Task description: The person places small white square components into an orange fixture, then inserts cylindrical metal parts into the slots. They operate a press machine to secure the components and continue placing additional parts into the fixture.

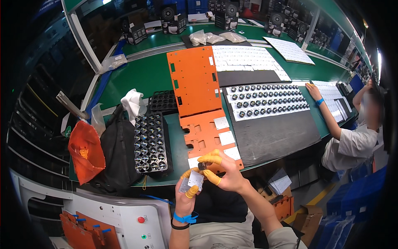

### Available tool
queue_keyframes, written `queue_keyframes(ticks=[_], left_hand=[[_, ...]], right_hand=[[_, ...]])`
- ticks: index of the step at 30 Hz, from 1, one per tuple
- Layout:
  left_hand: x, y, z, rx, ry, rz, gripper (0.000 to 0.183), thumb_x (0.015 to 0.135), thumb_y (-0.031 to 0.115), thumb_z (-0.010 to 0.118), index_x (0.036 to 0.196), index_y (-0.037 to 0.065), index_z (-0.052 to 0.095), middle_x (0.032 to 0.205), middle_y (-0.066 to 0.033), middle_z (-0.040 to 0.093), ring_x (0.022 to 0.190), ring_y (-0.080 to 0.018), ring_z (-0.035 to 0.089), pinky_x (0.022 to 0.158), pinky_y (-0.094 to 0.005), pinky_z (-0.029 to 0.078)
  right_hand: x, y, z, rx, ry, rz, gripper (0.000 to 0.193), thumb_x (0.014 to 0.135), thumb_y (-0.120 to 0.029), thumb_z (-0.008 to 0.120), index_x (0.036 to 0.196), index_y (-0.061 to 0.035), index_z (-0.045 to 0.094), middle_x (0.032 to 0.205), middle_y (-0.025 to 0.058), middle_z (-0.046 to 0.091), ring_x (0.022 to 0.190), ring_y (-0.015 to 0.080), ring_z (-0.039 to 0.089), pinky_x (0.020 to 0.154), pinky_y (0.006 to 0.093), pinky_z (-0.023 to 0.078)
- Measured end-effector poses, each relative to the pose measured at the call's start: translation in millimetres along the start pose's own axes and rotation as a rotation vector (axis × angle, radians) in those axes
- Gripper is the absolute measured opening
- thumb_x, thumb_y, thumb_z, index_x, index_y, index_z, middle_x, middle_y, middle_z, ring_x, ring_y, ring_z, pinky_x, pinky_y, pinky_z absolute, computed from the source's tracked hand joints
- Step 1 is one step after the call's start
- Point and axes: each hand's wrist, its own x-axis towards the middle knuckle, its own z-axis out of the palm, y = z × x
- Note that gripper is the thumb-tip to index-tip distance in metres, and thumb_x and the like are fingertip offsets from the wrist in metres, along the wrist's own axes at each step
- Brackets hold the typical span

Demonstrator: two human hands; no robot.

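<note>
My left hand (185,198), yellow finger cots on its fingertips and a blue strap at its wrist, holds small white square boards (195,181) near the bench's front edge. Between the finger cots of my right hand (230,176) is a small black lens (202,166), held just above those boards. Beyond my hands lies an orange fixture (194,83), its hinged lid folded back. White square boards (226,137) rest along the right side of its lower half. To the left stands a black tray (168,143) filled with rows of shiny round lenses.
On a black mat (275,139) at right lies a white panel (265,86) bearing rows of black lenses. An orange bag (88,153) and a black bag (118,149) hang at left. A co-worker's arm (329,118) reaches over the bench. Below left, a machine carries a red button (141,220).
</note>
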Motion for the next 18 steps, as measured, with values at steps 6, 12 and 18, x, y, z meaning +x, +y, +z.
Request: queue_keyframes(ticks=[6,12,18], left_hand=[[-2.0,-1.1,-2.3,0.003,0.01,0.01,0.067,0.084,0.028,0.082,0.137,0.001,0.052,0.116,-0.006,0.065,0.09,-0.0096,0.06,0.067,-0.021,0.045],[-2.3,2.9,0.7,0.045,0.014,0.024,0.07,0.082,0.03,0.084,0.137,0.0,0.053,0.119,-0.0073,0.066,0.092,-0.0089,0.06,0.067,-0.0206,0.046],[-2.7,7.1,3.7,0.072,0.021,0.041,0.07,0.081,0.027,0.085,0.137,0.0,0.053,0.12,-0.0078,0.066,0.101,-0.0124,0.062,0.081,-0.0236,0.049]], right_hand=[[-0.5,1.5,-0.3,0.005,-0.011,0.006,0.035,0.082,0.0,0.073,0.116,-0.001,0.068,0.101,0.0104,0.066,0.087,0.0223,0.061,0.078,0.0316,0.051],[0.0,3.2,-1.0,-0.002,0.02,-0.06,0.035,0.082,0.0,0.073,0.117,-0.0003,0.067,0.1,0.0111,0.066,0.087,0.0213,0.062,0.078,0.0308,0.051],[-2.4,0.3,-0.9,-0.002,0.055,-0.049,0.036,0.082,-0.002,0.074,0.117,-0.0004,0.067,0.099,0.0111,0.067,0.088,0.0203,0.063,0.08,0.0305,0.051]])
